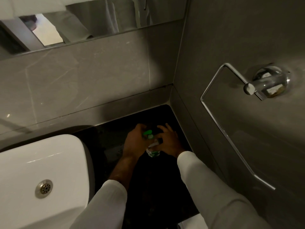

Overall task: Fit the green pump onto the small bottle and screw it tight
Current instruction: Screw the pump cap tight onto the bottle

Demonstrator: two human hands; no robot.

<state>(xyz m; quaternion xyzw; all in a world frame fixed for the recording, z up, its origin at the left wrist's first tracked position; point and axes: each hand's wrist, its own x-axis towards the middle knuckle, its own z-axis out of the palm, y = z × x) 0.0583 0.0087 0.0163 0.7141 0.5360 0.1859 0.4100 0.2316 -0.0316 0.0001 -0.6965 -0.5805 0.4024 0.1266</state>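
A small clear bottle (153, 152) with a white and green label is held above the dark counter (115, 139), tilted toward me. The green pump (147, 133) sits at its top. My left hand (134, 142) wraps the pump's collar from the left. My right hand (166, 141) grips the bottle's upper body from the right with spread fingers. Most of the bottle is hidden behind both hands.
A white basin (41, 162) with a metal drain (44, 188) fills the lower left. Grey tiled walls (82, 83) close the corner just behind my hands. A chrome towel ring (231, 123) juts from the right wall. A mirror (82, 22) runs along the top.
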